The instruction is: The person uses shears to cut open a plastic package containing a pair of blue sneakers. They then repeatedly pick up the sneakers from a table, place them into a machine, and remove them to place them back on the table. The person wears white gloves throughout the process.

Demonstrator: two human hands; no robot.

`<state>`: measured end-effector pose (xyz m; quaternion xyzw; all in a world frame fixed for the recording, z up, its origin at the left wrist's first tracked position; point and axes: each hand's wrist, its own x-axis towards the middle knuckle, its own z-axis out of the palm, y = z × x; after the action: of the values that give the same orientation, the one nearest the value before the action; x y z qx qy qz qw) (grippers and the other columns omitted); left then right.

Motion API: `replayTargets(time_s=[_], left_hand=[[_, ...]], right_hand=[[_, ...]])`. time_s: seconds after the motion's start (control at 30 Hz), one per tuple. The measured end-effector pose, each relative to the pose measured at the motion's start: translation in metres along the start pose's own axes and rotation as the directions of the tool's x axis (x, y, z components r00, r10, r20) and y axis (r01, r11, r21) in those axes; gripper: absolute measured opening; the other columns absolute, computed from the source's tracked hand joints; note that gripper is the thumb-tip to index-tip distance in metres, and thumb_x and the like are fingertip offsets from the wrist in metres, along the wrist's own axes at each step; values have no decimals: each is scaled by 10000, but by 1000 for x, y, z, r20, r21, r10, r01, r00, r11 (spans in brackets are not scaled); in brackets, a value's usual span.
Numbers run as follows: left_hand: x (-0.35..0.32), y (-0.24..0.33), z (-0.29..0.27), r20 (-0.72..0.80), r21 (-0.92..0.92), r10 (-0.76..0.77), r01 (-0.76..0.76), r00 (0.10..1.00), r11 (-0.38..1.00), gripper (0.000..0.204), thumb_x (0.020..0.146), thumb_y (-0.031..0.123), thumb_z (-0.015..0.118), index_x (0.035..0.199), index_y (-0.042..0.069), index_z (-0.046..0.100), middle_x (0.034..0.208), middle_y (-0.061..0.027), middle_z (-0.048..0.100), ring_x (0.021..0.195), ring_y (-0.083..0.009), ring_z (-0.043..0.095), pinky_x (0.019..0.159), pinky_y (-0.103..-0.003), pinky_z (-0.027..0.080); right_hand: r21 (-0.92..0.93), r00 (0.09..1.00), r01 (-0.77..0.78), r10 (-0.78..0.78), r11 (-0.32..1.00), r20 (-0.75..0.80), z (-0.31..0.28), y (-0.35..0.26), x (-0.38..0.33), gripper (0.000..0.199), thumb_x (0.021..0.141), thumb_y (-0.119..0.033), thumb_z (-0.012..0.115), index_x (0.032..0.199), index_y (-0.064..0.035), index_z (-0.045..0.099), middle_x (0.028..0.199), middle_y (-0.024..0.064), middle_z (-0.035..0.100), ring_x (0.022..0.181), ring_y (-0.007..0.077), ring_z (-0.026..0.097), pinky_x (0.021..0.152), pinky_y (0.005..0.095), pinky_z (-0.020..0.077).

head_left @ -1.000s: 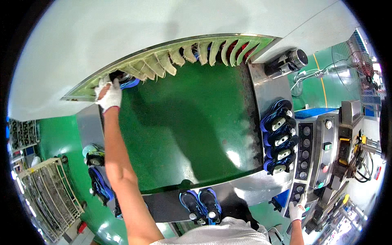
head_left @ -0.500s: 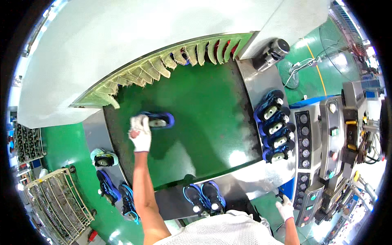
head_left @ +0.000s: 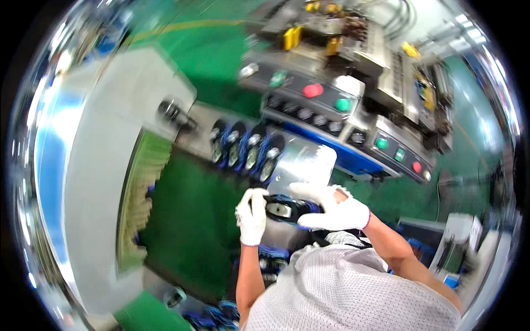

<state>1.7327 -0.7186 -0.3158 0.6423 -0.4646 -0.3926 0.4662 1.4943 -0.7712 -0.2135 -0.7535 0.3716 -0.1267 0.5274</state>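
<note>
A dark shoe with blue edging (head_left: 284, 209) is between my two gloved hands, over the metal ledge in front of my body. Its opening shows a pale, plate-like insert. My left hand (head_left: 252, 216), in a white knit glove, has its fingers curled at one end of the shoe and seems to grip it. On the other side, my right hand (head_left: 334, 209) spreads thumb and fingers wide around the heel end. Motion blur hides whether the right fingers touch it. Just beyond, several similar shoes (head_left: 253, 148) stand in a row on the ledge.
A dark green belt (head_left: 187, 220) runs under a fringe of green strips (head_left: 144, 193) on a white machine (head_left: 110, 143). A control panel (head_left: 331, 102) with coloured buttons stands beyond the bare metal ledge (head_left: 303, 160). A dark flask (head_left: 174, 113) stands near the row. More shoes (head_left: 270, 259) lie beside my body.
My view has swung right, toward the control panel. My left hand has left the shoe on the belt; both hands are now together at a shoe over the ledge.
</note>
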Motion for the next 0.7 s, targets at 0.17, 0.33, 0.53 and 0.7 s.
replayTargets(time_s=[0.17, 0.33, 0.53, 0.7], left_hand=[[26, 95, 147, 474, 289, 531, -694, 702, 659, 118, 929, 178, 693, 918, 67, 731, 867, -125, 704, 757, -310, 693, 657, -390, 522], [48, 209, 265, 645, 4, 624, -818, 441, 575, 207, 883, 116, 734, 1061, 13, 711, 1018, -174, 713, 931, -331, 708, 830, -376, 560], [91, 278, 426, 570, -64, 658, -771, 493, 633, 470, 920, 98, 701, 1354, -10, 554, 1300, -203, 616, 1160, -294, 639, 1000, -381, 505], [161, 271, 594, 637, 66, 400, -563, 660, 824, 607, 971, 304, 688, 1440, -17, 475, 1399, -208, 581, 1273, -301, 595, 1082, -399, 466]], right_hand=[[-495, 977, -202, 210, 845, -40, -50, 64, -55, 540, 835, -373, 734, 1214, -10, 605, 1089, 220, 689, 1021, 367, 687, 911, 422, 537], [219, 835, -217, 297, 951, -464, -129, 99, -136, 598, 831, -455, 747, 1197, 1, 623, 1115, 200, 700, 1078, 309, 673, 926, 395, 514], [757, 604, 391, 475, 523, -640, -160, 178, -238, 561, 864, -333, 753, 1260, 43, 625, 1125, 89, 694, 980, 173, 651, 867, 348, 521], [726, 470, 569, 571, 387, -673, -169, 208, -300, 470, 870, -115, 678, 1306, 35, 586, 1178, 88, 680, 1010, 178, 664, 881, 356, 551]])
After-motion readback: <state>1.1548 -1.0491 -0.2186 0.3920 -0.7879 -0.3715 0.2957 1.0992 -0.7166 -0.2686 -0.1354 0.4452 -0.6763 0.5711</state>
